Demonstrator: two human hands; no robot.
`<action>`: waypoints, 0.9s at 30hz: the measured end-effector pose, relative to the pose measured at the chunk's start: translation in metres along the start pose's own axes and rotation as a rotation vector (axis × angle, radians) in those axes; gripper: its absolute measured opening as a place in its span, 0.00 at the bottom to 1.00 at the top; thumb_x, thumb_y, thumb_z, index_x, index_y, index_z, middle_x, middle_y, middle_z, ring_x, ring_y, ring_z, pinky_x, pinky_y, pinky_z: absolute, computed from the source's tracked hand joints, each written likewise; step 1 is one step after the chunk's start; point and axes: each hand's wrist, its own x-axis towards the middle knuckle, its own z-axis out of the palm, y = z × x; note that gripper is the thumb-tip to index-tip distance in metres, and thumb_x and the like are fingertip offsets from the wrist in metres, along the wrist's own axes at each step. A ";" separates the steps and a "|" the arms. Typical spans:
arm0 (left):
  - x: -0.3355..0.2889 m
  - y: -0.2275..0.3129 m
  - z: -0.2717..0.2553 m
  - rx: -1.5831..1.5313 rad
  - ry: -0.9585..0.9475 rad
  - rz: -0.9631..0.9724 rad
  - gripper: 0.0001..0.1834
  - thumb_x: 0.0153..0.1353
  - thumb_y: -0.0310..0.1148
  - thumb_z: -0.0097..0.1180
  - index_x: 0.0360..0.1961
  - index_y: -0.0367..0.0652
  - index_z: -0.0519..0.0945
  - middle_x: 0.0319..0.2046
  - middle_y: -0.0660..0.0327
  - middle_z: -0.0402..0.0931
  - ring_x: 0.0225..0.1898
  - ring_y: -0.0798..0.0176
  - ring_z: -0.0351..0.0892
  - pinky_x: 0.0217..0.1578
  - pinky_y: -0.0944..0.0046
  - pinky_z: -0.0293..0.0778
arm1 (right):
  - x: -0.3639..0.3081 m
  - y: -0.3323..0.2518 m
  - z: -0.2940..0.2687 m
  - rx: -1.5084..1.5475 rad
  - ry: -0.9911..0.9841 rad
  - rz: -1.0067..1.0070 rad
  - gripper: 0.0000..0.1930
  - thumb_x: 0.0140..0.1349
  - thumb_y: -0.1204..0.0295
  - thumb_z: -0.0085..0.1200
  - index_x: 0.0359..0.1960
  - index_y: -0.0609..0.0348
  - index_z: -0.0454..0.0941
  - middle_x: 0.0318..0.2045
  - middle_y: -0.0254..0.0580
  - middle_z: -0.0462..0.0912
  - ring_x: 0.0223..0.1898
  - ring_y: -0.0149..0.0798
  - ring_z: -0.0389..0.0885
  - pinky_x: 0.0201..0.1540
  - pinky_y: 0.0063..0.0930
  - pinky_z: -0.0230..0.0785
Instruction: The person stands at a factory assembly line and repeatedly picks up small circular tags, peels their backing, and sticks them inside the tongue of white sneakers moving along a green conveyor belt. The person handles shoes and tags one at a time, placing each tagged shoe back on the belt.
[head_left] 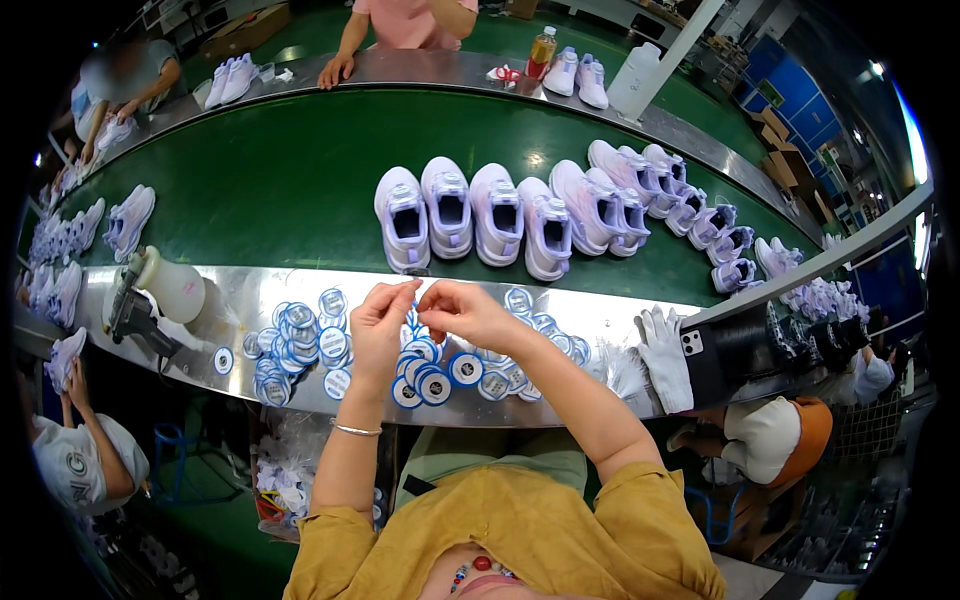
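Both my hands meet above the metal ledge, over a heap of round blue-rimmed tags (430, 385). The fingers of my left hand (378, 325) are pinched together at the tips; what they hold, if anything, is too small to make out. Close beside it, my right hand (465, 312) is also in a pinch, its contents hidden. More round tags (297, 335) lie in a heap left of my hands, and others (545, 330) spread to the right, partly behind my right forearm. Just beyond my hands, white and lilac sneakers (405, 220) stand in a row on the green belt.
At left on the ledge stand a spray gun (135, 310) and a pale plastic jug (175, 285). A white glove (664, 360) and a phone (712, 350) lie to the right. Across the belt are a bottle (541, 52), red scissors (505, 75) and a person in pink (405, 25).
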 end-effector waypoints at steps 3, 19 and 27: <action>0.010 -0.014 0.033 -0.006 -0.071 -0.050 0.08 0.61 0.27 0.57 0.39 0.36 0.83 0.29 0.68 0.73 0.26 0.78 0.65 0.26 0.77 0.61 | -0.014 0.001 -0.031 -0.019 0.165 0.007 0.05 0.63 0.72 0.53 0.34 0.61 0.74 0.22 0.28 0.73 0.22 0.20 0.68 0.24 0.15 0.60; 0.083 -0.104 0.112 -0.121 -0.119 -0.422 0.09 0.59 0.26 0.58 0.39 0.34 0.75 0.31 0.59 0.79 0.30 0.69 0.79 0.30 0.74 0.76 | -0.048 0.052 -0.147 -0.503 0.780 -0.055 0.08 0.57 0.71 0.56 0.31 0.65 0.79 0.16 0.42 0.77 0.18 0.30 0.71 0.23 0.28 0.62; 0.083 -0.108 0.107 -0.216 -0.113 -0.462 0.08 0.61 0.27 0.57 0.39 0.35 0.76 0.31 0.60 0.78 0.30 0.70 0.79 0.30 0.75 0.76 | -0.025 0.052 -0.141 -0.469 0.751 -0.065 0.08 0.55 0.71 0.55 0.31 0.64 0.80 0.20 0.49 0.79 0.21 0.38 0.78 0.26 0.31 0.66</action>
